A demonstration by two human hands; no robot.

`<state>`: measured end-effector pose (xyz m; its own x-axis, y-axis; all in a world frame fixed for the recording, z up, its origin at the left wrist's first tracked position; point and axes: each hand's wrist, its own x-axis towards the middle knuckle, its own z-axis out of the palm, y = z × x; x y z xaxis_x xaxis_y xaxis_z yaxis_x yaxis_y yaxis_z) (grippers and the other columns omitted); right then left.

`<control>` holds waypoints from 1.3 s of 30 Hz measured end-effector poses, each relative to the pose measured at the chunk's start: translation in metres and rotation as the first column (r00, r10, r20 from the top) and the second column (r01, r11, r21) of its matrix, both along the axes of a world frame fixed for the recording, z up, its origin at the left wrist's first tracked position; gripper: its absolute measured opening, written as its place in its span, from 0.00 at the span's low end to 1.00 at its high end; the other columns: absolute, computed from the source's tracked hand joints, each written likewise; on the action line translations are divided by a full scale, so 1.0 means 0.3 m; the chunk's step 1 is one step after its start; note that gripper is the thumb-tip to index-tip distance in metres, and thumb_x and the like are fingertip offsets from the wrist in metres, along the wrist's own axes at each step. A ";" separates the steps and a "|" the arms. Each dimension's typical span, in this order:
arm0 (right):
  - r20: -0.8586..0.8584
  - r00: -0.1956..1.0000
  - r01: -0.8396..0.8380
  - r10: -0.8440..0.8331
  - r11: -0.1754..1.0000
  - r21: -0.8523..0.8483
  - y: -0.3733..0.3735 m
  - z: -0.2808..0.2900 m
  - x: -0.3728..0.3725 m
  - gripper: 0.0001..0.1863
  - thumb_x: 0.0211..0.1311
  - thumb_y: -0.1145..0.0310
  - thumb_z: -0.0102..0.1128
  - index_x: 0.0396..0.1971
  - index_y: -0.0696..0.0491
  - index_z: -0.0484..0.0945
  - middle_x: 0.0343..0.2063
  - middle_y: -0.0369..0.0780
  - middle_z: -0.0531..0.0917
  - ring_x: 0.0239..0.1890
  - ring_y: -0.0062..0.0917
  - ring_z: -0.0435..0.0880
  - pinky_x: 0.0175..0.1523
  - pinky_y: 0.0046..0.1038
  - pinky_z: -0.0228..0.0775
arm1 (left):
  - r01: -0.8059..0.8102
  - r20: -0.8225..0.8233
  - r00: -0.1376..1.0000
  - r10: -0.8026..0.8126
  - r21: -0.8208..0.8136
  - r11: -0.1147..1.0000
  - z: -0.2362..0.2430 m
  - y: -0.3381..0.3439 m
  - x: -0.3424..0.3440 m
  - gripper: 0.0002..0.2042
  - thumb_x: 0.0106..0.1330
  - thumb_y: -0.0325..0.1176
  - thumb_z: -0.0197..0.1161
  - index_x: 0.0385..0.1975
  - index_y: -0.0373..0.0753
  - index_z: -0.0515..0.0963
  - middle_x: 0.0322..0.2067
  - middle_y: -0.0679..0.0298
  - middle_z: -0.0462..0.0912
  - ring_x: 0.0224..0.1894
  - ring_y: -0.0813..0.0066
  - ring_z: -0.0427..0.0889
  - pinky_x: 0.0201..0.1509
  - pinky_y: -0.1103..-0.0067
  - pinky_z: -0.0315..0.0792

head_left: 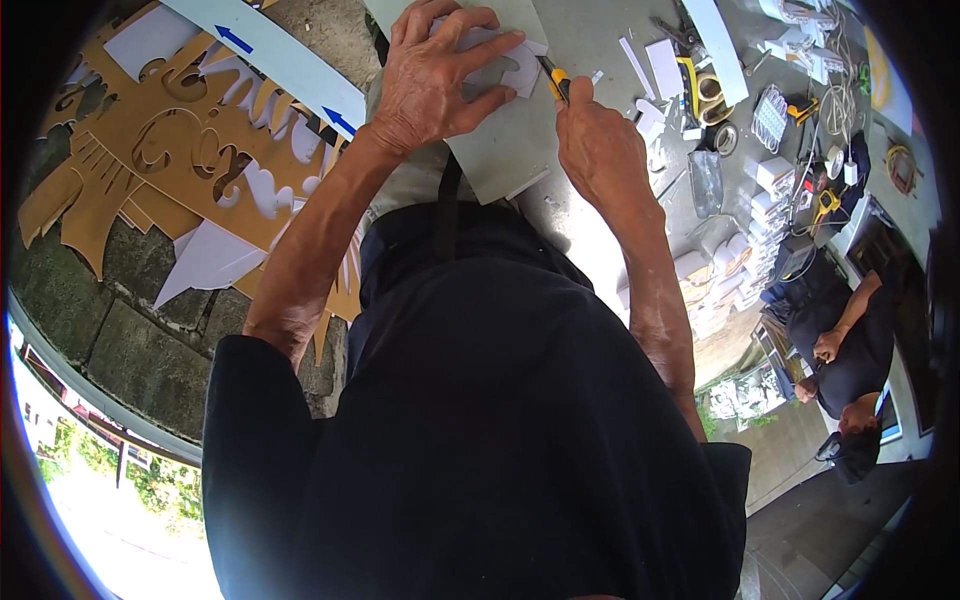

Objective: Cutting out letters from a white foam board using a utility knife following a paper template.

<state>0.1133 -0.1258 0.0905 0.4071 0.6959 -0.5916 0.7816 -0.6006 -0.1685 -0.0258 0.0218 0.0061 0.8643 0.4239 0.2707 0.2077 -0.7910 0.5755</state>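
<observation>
My left hand (435,75) lies with its fingers spread over a white cut-out piece (521,72), pressing it against a grey-green sheet (500,150). Part of the piece is hidden under the fingers. To the right of it, my right hand (603,140) is closed around a yellow and black utility knife (560,84). The knife's blade points up and left, close to the edge of the white piece; whether it touches cannot be told. A thin white offcut strip (528,183) lies at the sheet's lower right edge.
Brown and white cut-out boards (150,150) are piled at left, beside a pale strip (280,60) with blue arrows. On the right, the grey table holds white scraps (662,70), tape rolls (711,95), another yellow cutter (689,95) and stacked white pieces (765,230). Another person (845,340) is at far right.
</observation>
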 end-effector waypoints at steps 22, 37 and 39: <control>-0.023 0.998 0.050 -0.050 0.999 0.008 0.012 0.003 -0.039 0.08 0.74 0.69 0.51 0.39 0.58 0.65 0.28 0.57 0.85 0.33 0.52 0.89 0.39 0.46 0.82 | -0.051 0.001 0.999 0.051 -0.049 0.998 0.007 -0.004 0.000 0.26 0.48 0.45 0.81 0.52 0.59 0.88 0.53 0.64 0.76 0.60 0.53 0.69 0.65 0.59 0.67; -0.009 0.995 0.097 -0.097 0.995 0.008 0.023 0.009 -0.066 0.08 0.71 0.72 0.53 0.39 0.59 0.65 0.27 0.56 0.85 0.32 0.51 0.89 0.39 0.45 0.82 | -0.051 0.009 0.999 0.052 -0.055 0.997 0.019 -0.003 0.004 0.27 0.47 0.44 0.81 0.52 0.57 0.88 0.51 0.63 0.76 0.58 0.54 0.70 0.64 0.60 0.69; -0.015 0.994 0.108 -0.108 0.994 0.001 0.026 0.011 -0.071 0.08 0.70 0.73 0.53 0.39 0.59 0.64 0.27 0.56 0.85 0.32 0.52 0.89 0.39 0.45 0.82 | -0.051 0.006 0.999 0.051 -0.060 0.997 0.023 -0.003 0.005 0.27 0.47 0.44 0.81 0.52 0.57 0.88 0.51 0.63 0.76 0.58 0.54 0.70 0.64 0.60 0.68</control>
<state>0.0922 -0.1179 0.0936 0.4714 0.6494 -0.5967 0.7094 -0.6812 -0.1809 -0.0243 0.0209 0.0129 0.8391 0.4833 0.2498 0.2426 -0.7434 0.6233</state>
